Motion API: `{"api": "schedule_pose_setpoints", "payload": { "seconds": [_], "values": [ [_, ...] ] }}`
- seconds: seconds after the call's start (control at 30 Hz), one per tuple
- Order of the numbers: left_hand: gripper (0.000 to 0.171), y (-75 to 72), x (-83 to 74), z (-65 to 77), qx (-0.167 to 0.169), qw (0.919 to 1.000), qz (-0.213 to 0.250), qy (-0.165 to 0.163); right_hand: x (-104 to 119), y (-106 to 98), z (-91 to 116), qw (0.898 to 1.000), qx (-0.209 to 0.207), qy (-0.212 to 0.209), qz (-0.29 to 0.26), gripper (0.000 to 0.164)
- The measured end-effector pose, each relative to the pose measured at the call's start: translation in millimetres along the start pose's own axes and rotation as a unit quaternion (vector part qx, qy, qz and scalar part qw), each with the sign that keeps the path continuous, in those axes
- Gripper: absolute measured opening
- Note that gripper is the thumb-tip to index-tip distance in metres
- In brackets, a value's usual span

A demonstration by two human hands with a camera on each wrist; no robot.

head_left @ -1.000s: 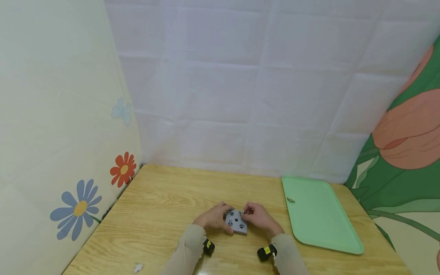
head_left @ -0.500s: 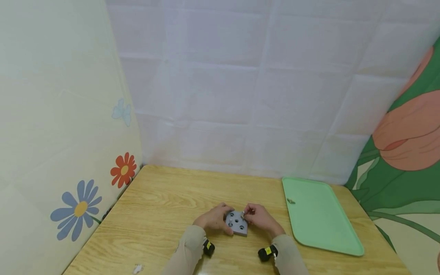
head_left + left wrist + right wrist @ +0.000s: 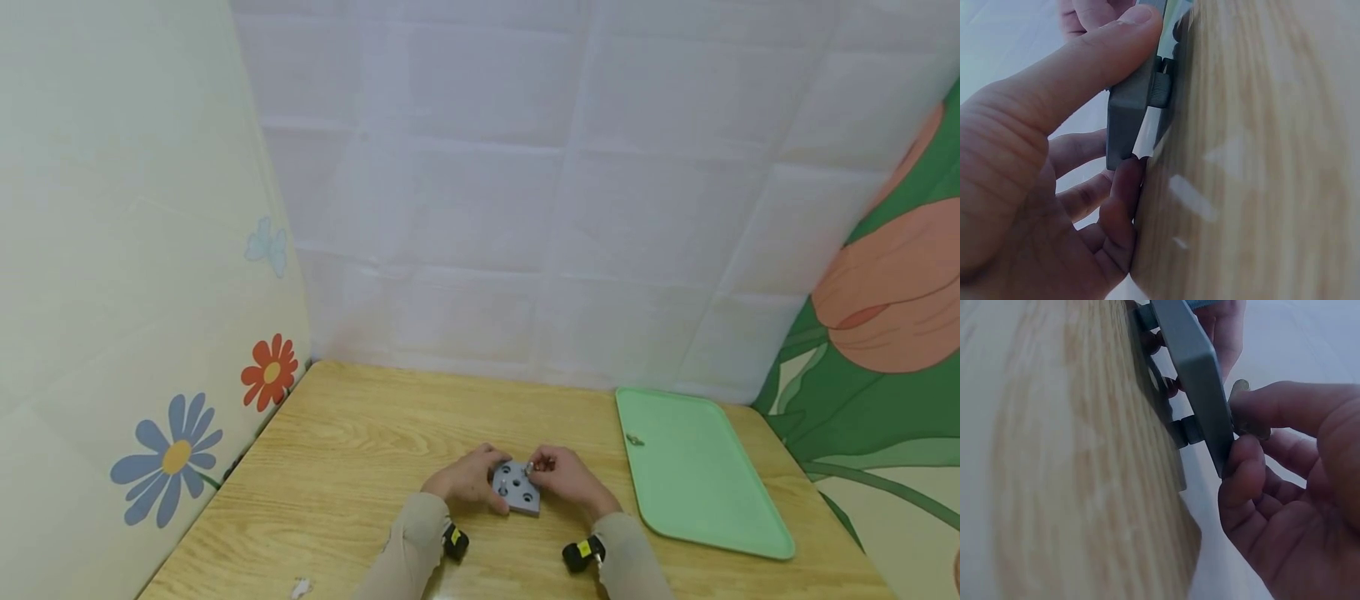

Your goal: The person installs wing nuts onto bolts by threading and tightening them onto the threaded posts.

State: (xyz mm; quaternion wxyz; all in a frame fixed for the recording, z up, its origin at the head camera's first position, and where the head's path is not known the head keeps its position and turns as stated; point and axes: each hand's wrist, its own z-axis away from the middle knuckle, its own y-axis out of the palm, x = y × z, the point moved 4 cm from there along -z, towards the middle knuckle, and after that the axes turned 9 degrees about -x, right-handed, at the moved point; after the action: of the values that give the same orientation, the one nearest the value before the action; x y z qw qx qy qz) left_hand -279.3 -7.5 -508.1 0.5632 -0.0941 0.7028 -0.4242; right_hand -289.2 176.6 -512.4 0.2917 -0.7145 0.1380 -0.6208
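Note:
My left hand (image 3: 471, 480) grips the left side of a grey plate (image 3: 516, 497) with several round holes. In the left wrist view, its thumb (image 3: 1094, 56) lies along the plate's upper face and fingers curl at the edge. My right hand (image 3: 568, 477) pinches a wing nut (image 3: 1252, 424) at the plate's far right corner, thumb and forefinger on its wings. A threaded post (image 3: 503, 483) stands up near the plate's left side. From the underside stick out knurled bolt heads (image 3: 1190, 429), which hold the plate a little above the table.
To the right lies a green tray (image 3: 705, 475) with another small wing nut (image 3: 635, 439) by its left rim. A white scrap or worn patch (image 3: 301, 587) marks the wooden table (image 3: 375, 417) at the front left. Hanging cloth (image 3: 480, 250) borders the back and sides.
My right fingers have shifted slightly about the wing nut, whose wings stand at a different angle. The left hand and the plate stay in place.

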Motion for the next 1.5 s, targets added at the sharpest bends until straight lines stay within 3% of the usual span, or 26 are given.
{"api": "schedule_pose_setpoints", "payload": {
  "seconds": [0.23,0.37,0.57,0.87,1.13,1.37,1.5],
  "values": [
    [0.077,-0.9,-0.4,-0.1,0.001,1.0,-0.001,0.001,2.3,-0.2,2.2,1.0,0.002,0.005,0.001,0.012],
    [0.078,0.0,0.4,-0.4,-0.003,1.0,-0.006,0.003,2.4,-0.7,3.6,1.0,0.003,0.011,-0.022,0.004],
    [0.078,0.8,1.6,-0.8,-0.007,1.0,0.001,-0.002,2.3,-0.8,3.7,0.998,-0.003,0.017,-0.062,0.015],
    [0.078,2.7,3.1,-1.6,-0.005,0.9998,-0.016,0.006,4.5,-0.7,5.8,1.0,-0.003,0.004,-0.031,0.004],
    [0.078,1.5,2.2,-1.2,-0.004,0.9999,-0.013,0.001,3.7,-0.9,3.3,1.0,-0.004,-0.022,-0.02,0.018],
    [0.078,1.4,3.5,-1.9,0.0,0.9999,-0.013,-0.001,4.2,-0.4,2.8,1.0,0.004,-0.004,-0.013,0.006],
    [0.077,1.3,2.2,-1.3,0.001,1.0,-0.009,0.0,4.6,-0.1,2.8,1.0,0.001,0.009,-0.01,0.007]
  ]
}}
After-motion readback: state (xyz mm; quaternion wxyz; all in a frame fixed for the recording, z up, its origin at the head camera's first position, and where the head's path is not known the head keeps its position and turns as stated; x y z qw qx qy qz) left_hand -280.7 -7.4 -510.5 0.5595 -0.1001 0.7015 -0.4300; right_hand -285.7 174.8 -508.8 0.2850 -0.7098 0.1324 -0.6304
